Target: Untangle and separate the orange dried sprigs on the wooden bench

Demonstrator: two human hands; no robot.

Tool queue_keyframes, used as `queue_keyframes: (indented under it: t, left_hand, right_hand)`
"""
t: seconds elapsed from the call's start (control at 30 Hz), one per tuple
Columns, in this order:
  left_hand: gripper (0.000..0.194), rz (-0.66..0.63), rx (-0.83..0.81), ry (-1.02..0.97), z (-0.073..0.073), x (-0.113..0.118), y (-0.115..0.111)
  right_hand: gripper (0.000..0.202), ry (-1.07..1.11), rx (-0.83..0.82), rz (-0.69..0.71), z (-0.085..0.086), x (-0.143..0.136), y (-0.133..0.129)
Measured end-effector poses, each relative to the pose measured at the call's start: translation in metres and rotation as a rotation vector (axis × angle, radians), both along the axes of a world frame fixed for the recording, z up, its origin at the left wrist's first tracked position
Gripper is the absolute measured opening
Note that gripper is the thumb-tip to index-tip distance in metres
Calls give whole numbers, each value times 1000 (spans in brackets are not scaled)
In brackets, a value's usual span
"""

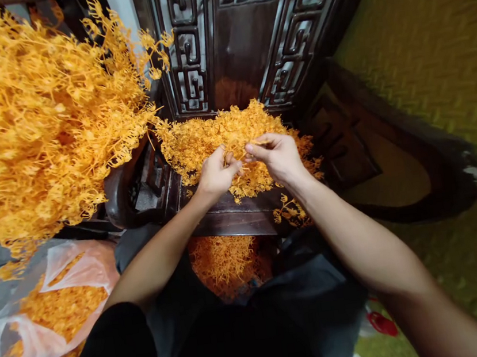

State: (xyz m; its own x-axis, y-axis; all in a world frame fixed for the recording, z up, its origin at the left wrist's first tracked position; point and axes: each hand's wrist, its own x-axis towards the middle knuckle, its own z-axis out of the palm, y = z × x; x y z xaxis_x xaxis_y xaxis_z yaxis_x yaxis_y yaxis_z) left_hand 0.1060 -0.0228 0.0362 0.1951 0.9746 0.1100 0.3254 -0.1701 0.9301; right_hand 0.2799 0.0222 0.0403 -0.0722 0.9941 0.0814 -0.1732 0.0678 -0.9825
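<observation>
Both hands are close together over a heap of orange plastic flower pieces on a dark wooden seat. My left hand has its fingers pinched around a thin orange piece. Just to its right, my right hand pinches an orange piece between thumb and forefinger. The pieces blend with the heap behind, so where each one ends is hard to tell. A small loose orange sprig lies at the seat's front edge, below my right hand.
A large mound of orange pieces rises at the left beside the wooden armrest. Below it lies a plastic bag of orange pieces. More pieces sit under the seat's front edge. The carved chair back stands behind.
</observation>
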Motion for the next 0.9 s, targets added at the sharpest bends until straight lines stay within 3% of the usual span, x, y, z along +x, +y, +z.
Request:
queue_keyframes:
  t: [0.1, 0.2, 0.27, 0.37, 0.47, 0.6, 0.73, 0.9]
  left_hand:
    - [21, 20, -81, -195, 9, 0, -6]
    - [25, 1, -109, -236, 17, -5, -11]
    - [27, -41, -133, -230, 21, -10, -13]
    - [27, -123, -142, -200, 24, -14, -18]
    - [20, -194, -139, -152, 25, -13, -22]
    - [11, -252, -159, -102, 24, -11, -24]
    - [8, -206, -123, 118, 25, -9, -23]
    - [5, -108, -17, 426, 19, -7, -23]
  right_hand:
    - [27, -17, 36, -238, -8, 19, 27]
    - [23, -98, 31, -299, -15, 37, 44]
    - [28, -277, 79, -223, -16, 42, 42]
    - [38, -563, 325, -122, -2, 37, 22]
    - [36, -543, 545, 38, 23, 26, -7]
    - [42, -418, 476, 315, 47, 20, -35]
    - [36, -423, 373, 295, 51, 23, -40]
    - [25, -582, 408, 316, 48, 26, -39]
